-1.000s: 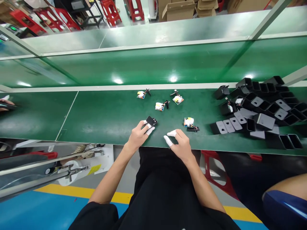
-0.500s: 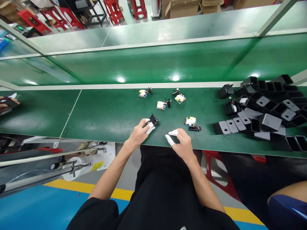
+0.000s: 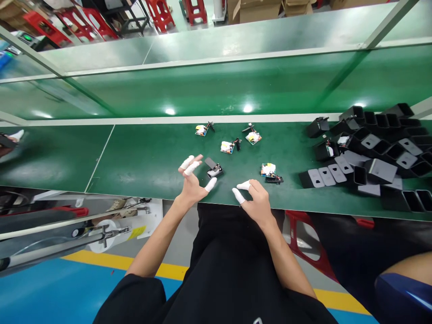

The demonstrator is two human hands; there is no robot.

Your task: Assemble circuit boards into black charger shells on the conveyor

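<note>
My left hand (image 3: 193, 180) is open, its fingers spread and tipped with white finger cots. Just right of it a small black plastic part with a raised flap (image 3: 214, 168) rests on the green bench (image 3: 162, 157), apart from the fingers. My right hand (image 3: 254, 198) hovers near the bench's front edge, thumb and finger apart in white cots, holding nothing. Closest to it lies a circuit board with a black strip (image 3: 269, 171). Farther back are more small boards with white and yellow parts: one at centre (image 3: 227, 147), one at left (image 3: 201, 130) and one at right (image 3: 253, 137).
Several black housings (image 3: 364, 130), some with grey ends, crowd the bench's right side. A co-worker's hand (image 3: 8, 146) holds a dark part at the far left. A white rail (image 3: 151, 120) runs along the back. A red stool (image 3: 307, 243) stands below at right.
My left hand has let go of the black part, opened and drawn back to the left. The part stays on the bench. The co-worker's hand has shifted left. My right hand is nearly still.
</note>
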